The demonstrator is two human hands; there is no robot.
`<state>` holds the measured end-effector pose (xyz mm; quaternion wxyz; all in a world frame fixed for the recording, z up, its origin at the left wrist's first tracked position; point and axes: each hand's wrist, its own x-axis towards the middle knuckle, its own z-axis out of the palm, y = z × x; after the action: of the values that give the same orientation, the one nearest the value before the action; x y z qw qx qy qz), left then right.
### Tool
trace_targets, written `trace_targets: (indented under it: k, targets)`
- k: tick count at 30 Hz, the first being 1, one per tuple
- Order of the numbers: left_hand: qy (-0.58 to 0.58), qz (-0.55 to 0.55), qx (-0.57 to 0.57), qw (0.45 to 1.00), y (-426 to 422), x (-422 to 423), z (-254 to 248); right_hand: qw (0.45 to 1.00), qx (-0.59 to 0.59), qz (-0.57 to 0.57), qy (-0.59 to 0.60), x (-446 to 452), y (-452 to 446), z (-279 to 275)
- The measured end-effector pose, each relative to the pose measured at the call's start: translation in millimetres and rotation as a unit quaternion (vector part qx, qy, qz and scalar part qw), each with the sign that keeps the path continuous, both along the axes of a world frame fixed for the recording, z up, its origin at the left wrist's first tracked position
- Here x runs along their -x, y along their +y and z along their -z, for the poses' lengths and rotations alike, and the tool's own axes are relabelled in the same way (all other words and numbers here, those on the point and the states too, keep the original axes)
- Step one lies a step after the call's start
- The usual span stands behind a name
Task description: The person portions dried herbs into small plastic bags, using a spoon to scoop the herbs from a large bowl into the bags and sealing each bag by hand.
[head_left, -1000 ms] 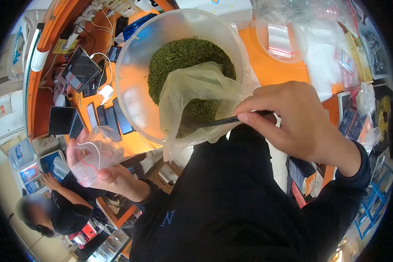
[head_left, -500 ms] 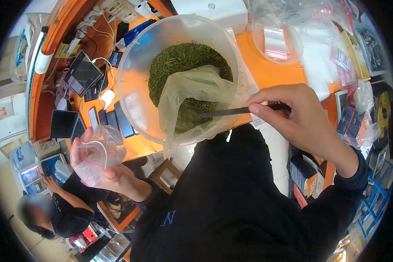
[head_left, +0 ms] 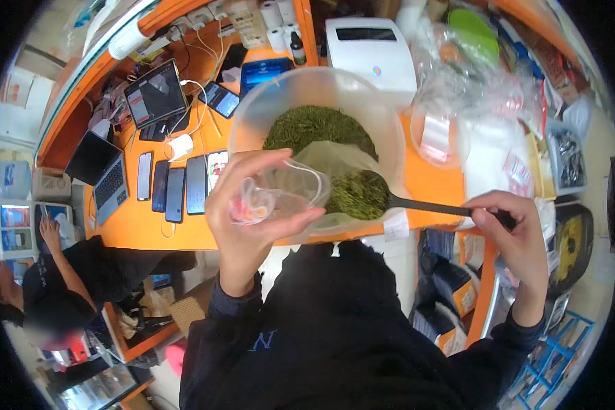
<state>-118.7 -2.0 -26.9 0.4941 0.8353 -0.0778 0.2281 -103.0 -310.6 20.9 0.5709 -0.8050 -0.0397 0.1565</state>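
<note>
Nearest is the wearer's dark top (head_left: 321,335), one pale letter on its front. Beyond it, two bare hands are raised over the near part of a tub (head_left: 249,133). At right, the right hand (head_left: 516,229) pinches the handle end of a black spoon (head_left: 427,206) between thumb and fingers. At left, the left hand (head_left: 236,232) holds a clear bag (head_left: 290,183), fingers curled round it, forefinger and thumb apart on either side of its mouth. The spoon's bowl, heaped with green herb (head_left: 359,195), is right at that mouth; whether its lip is inside, I cannot tell.

A bowl so full probably spills easily, so it seems best kept level and tipped slowly, its lip well within the mouth, the thumb and forefinger wide, and both hands above the tub to catch strays.

Counted: one spoon, one bag in hand, one tub. Inside the tub are one pale liner (head_left: 331,154) and, farther back, one larger heap (head_left: 318,126). The tub stands on an orange bench (head_left: 164,236). Left of it are one laptop (head_left: 109,184), one tablet (head_left: 156,93) and six phones (head_left: 175,195), five in a row and one farther off. To the right is one round dish (head_left: 454,154) bearing a flat stack (head_left: 436,135). Far behind is one white box (head_left: 376,58).
</note>
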Motion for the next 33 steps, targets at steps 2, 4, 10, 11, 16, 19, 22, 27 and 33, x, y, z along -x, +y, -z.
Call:
trace_targets:
  k: [2,4,10,11,16,19,22,27,33]
  targets:
    - [-0.031,0.02,-0.041,0.998,1,-6,-2,1.0,-0.018,0.008,-0.007,2,-2,-14]
    - [0.041,0.025,0.04,0.998,-3,-6,-3,0.999,0.034,0.004,-0.04,2,1,-30]
    - [0.044,0.046,0.074,0.995,-7,-16,-3,0.987,0.087,0.031,-0.131,-6,28,-37]
    - [0.046,0.046,0.082,0.995,-7,-18,-4,0.984,0.091,0.027,-0.148,-8,31,-35]
    - [0.048,0.039,0.083,0.995,-7,-24,-5,0.952,0.186,0.015,-0.244,-10,46,-36]
    - [0.058,0.038,0.093,0.993,-6,-28,-4,0.855,0.322,-0.008,-0.407,-6,54,-34]
    - [0.047,0.022,0.071,0.996,-5,-31,-3,0.686,0.456,-0.051,-0.565,-1,58,-31]
    - [0.04,0.013,0.099,0.994,-6,-36,3,0.51,0.57,-0.087,-0.638,16,68,-39]
    - [0.01,0.03,0.179,0.983,1,-35,6,0.444,0.582,-0.07,-0.678,22,73,-55]
